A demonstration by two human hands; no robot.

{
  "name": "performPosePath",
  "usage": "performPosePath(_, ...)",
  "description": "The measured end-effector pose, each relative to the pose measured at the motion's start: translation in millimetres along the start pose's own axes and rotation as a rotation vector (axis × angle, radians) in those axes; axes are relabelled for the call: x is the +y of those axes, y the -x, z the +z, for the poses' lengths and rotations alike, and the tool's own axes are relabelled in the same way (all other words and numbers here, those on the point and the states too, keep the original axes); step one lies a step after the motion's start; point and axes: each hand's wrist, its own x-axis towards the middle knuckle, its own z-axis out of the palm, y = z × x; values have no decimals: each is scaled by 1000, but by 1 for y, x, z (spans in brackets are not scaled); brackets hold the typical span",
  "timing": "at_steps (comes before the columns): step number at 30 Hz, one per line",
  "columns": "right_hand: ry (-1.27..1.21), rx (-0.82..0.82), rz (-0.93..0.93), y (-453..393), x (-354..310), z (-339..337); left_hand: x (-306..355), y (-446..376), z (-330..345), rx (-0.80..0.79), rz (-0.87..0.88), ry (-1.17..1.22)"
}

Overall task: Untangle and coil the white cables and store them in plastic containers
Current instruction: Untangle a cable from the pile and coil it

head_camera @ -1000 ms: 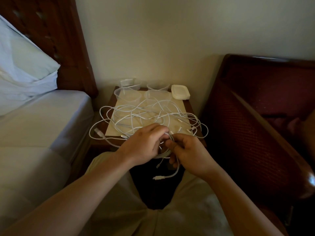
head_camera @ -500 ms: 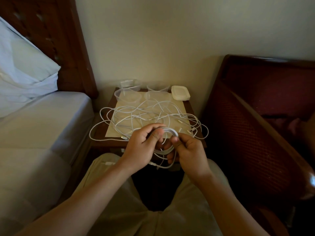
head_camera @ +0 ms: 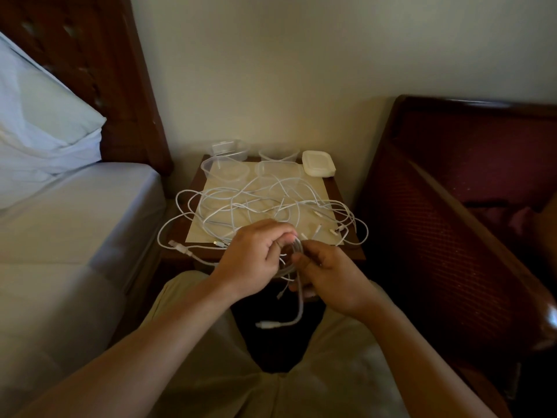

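At frame centre both hands, left hand (head_camera: 256, 260) and right hand (head_camera: 328, 271), grip the coil (head_camera: 294, 256), its tail (head_camera: 289, 319) now hanging lower than half a second ago. One wrap remains; the other cables (head_camera: 256, 203) lie tangled on the desk (head_camera: 337, 188), containers (head_camera: 224, 171) upper centre.

- Coil (head_camera: 294, 257): I see only a sliver between left hand (head_camera: 254, 257) and right hand (head_camera: 327, 273); loop count can't be told.
- Fingertips of both hands: mostly tucked behind the coil & each other.
- Tangled cables (head_camera: 256, 206): crossings too fine to trace; can't tell how many cables.
- Back-left container (head_camera: 230, 149): holds sth pale, too small/dim to identify.
- Pillow (head_camera: 39, 122), bed (head_camera: 75, 236): cut off at left edge.
- Chair (head_camera: 452, 206): cut off at right edge, dark.
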Motion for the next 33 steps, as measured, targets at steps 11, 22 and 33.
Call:
performPosePath(11, 90, 202, -202, -7, 4, 1, 10, 2, 7, 142, -126, 188)
performPosePath(22, -6, 405, -102, -1, 8, 28, 1, 18, 10, 202, -275, 109)
performPosePath(33, 134, -26, -113, -2, 0, 1, -10, 13, -6, -104, 20, -257)
